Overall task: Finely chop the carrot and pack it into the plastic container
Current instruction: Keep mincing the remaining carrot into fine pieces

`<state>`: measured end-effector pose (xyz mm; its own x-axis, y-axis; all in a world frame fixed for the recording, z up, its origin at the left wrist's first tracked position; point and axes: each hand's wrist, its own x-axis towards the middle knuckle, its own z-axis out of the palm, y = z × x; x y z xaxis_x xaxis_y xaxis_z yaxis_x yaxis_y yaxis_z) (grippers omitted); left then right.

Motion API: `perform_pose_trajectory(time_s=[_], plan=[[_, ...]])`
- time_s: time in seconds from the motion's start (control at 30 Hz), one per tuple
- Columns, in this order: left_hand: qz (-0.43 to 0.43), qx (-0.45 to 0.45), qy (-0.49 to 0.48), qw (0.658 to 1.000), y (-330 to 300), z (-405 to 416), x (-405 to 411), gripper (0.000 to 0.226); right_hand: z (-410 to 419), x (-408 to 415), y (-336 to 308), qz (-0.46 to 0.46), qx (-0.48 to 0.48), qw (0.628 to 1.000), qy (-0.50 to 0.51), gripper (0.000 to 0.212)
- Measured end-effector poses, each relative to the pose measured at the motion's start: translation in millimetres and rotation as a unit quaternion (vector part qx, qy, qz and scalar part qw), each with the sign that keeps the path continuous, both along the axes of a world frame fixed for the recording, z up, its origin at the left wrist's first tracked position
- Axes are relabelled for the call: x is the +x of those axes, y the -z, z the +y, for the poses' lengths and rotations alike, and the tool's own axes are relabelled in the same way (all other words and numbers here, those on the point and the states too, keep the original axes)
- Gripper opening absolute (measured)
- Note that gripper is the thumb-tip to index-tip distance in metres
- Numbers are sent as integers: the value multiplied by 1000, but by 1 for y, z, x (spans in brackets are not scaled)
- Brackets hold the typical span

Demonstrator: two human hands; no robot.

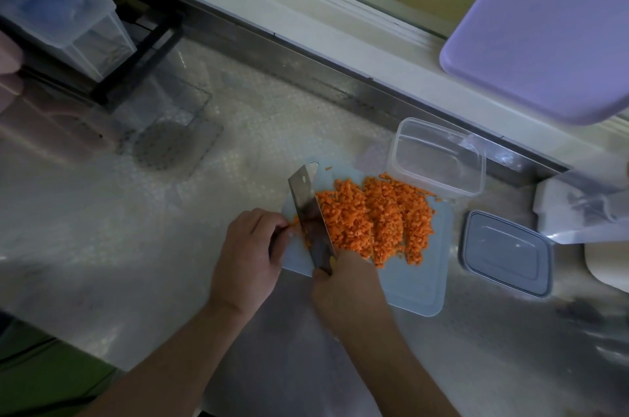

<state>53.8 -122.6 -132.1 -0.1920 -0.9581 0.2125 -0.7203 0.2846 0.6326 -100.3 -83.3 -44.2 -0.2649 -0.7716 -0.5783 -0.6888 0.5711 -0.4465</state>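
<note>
A heap of finely chopped carrot (pixel 377 221) lies on a pale blue cutting board (pixel 418 284). My right hand (pixel 343 284) grips the handle of a cleaver (pixel 311 212), whose blade stands on the board at the heap's left edge. My left hand (pixel 250 246) is curled at the board's left edge and pinches a small uncut bit of carrot (pixel 295 222) against the blade. An empty clear plastic container (pixel 437 158) stands just behind the board on the right. Its grey lid (pixel 507 253) lies flat to the right of the board.
A steel counter (pixel 136 229) carries everything. A clear bin and black rack (pixel 85 32) stand at the back left, a clear tray with a round strainer (pixel 160 147) in front of them. A purple board (pixel 544 25) leans at the back right, white objects (pixel 578 212) below it.
</note>
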Motion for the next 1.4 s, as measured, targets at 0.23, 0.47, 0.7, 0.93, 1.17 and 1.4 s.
perform_pose_trajectory(time_s=[0.23,0.47,0.7,0.93,1.17,1.4], plan=[[31,38,-10,999,-6,2,-2,10,-1,3,2,-5,12,1000,17,11],[3,25,9,1000,-7,-3,-1,3,-3,11,-1,12,0,1000,17,11],[-18,7,30,999,-9,-5,-1,5,-5,23,2,53,56,997,4,14],[-48,3,37,998,-7,-5,-1,10,-7,19,6,42,58,997,7,19],[-76,28,26,996,-10,-4,-4,11,-7,-4,1,-43,18,999,23,12],[-69,24,15,997,-11,-4,-7,18,-11,-48,-13,-233,75,952,183,26]])
